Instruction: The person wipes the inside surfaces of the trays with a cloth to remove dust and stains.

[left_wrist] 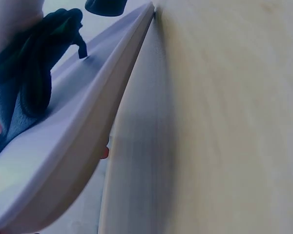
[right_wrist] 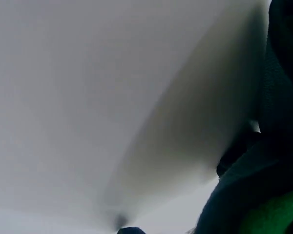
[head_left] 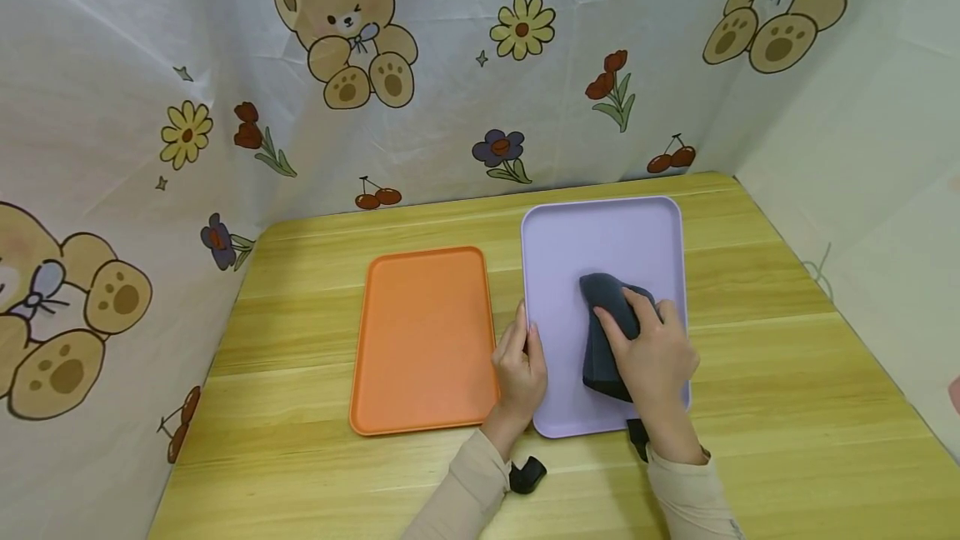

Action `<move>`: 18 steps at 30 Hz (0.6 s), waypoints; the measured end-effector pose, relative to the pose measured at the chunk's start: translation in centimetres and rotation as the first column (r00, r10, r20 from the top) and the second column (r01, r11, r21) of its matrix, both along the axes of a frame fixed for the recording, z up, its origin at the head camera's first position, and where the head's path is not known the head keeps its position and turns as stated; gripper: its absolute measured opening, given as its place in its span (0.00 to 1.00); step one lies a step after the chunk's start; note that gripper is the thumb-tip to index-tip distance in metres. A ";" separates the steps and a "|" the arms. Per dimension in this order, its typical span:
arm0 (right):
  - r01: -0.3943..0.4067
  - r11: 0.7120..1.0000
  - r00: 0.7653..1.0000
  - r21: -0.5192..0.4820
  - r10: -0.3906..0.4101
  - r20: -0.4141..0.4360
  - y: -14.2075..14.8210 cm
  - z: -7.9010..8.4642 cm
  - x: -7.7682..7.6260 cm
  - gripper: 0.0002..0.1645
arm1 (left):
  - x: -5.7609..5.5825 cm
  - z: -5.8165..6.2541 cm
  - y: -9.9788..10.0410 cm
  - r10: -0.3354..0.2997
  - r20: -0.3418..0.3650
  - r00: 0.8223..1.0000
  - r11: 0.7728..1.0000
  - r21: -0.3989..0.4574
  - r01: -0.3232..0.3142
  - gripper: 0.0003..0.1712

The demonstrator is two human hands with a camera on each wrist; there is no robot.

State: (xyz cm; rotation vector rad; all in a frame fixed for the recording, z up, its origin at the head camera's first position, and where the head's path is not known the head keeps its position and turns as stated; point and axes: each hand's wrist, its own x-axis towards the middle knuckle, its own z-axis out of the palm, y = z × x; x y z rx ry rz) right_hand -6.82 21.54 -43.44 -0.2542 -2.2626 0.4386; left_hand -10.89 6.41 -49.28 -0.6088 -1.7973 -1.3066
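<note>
A light purple tray [head_left: 555, 257] is on the right part of the table, its near-left side raised off the wood in the left wrist view. My left hand [head_left: 519, 377] holds the tray's left rim, thumb toward the inner side; some fingers are hidden. In my right hand [head_left: 660, 361] is a folded dark blue-grey cloth [head_left: 606, 340], pinched between thumb and fingers and resting on the tray's surface. The same cloth [left_wrist: 34, 73] shows bunched over the tray [left_wrist: 88, 97] in the left wrist view. At the right wrist view's edge, the cloth [right_wrist: 268, 170] looks dark, with a green patch.
An orange tray [head_left: 427, 340] lies flat to the left of the purple one, close to my left hand. Both trays are on a wood-grain table [head_left: 300, 407]. A white curtain [head_left: 450, 107] with printed bears and flowers hangs behind and to the left.
</note>
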 end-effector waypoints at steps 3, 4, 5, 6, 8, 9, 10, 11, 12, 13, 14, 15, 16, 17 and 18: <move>0.047 0.998 0.998 -0.032 -0.046 0.033 0.8 -0.1 0.1 0.25 | 0.0 0.0 0.0 0.010 -0.009 1.000 1.000 -0.005 -0.010 0.22; 0.058 0.997 0.998 -0.041 -0.057 0.038 1.0 -0.2 0.1 0.26 | 0.0 0.0 0.0 0.011 -0.010 1.000 1.000 -0.006 -0.011 0.22; 0.068 0.996 0.997 -0.050 -0.066 0.043 1.3 -0.2 0.1 0.26 | 0.0 0.0 0.0 0.012 -0.011 1.000 1.000 -0.006 -0.012 0.22; 0.078 0.995 0.996 -0.060 -0.075 0.049 1.5 -0.2 0.1 0.26 | 0.0 0.0 0.1 0.014 -0.010 1.000 1.000 -0.007 -0.014 0.22; 0.101 0.992 0.993 -0.077 -0.096 0.066 1.9 -0.2 0.2 0.27 | 0.0 0.0 0.1 0.015 -0.007 1.000 1.000 -0.008 -0.016 0.21; 0.111 0.990 0.992 -0.086 -0.105 0.072 2.2 -0.3 0.2 0.27 | 0.0 0.0 0.1 0.015 -0.003 1.000 1.000 -0.009 -0.015 0.21; 0.123 0.988 0.990 -0.095 -0.115 0.082 2.4 -0.3 0.2 0.27 | 0.0 0.0 0.0 0.013 0.001 1.000 1.000 -0.007 -0.013 0.21; 0.133 0.986 0.988 -0.102 -0.124 0.091 2.6 -0.3 0.2 0.27 | 0.0 0.0 0.1 0.012 0.005 1.000 1.000 -0.008 -0.012 0.21; 0.144 0.984 0.986 -0.110 -0.133 0.101 2.8 -0.3 0.2 0.28 | 0.0 0.1 0.1 0.011 0.009 1.000 1.000 -0.007 -0.011 0.21; 0.155 0.981 0.984 -0.116 -0.143 0.111 3.0 -0.3 0.2 0.28 | 0.0 0.1 0.1 0.010 0.011 1.000 1.000 -0.006 -0.010 0.21; 0.166 0.979 0.982 -0.121 -0.152 0.116 3.2 -0.3 0.3 0.28 | 0.0 0.0 0.1 0.009 0.014 1.000 1.000 -0.006 -0.009 0.21; 0.180 0.975 0.979 -0.129 -0.164 0.125 3.3 -0.4 0.3 0.29 | 0.0 0.0 0.1 0.010 0.014 1.000 1.000 -0.005 -0.010 0.22; 0.193 0.972 0.976 -0.137 -0.175 0.132 3.5 -0.4 0.3 0.29 | 0.0 0.0 0.1 0.011 0.014 1.000 1.000 -0.005 -0.011 0.22; 0.203 0.968 0.973 -0.144 -0.184 0.137 3.6 -0.4 0.3 0.29 | 0.0 0.0 0.1 0.012 0.013 1.000 1.000 -0.006 -0.012 0.22; 0.215 0.965 0.970 -0.152 -0.193 0.145 3.7 -0.4 0.3 0.29 | 0.0 0.0 0.1 0.012 0.012 1.000 1.000 -0.005 -0.012 0.22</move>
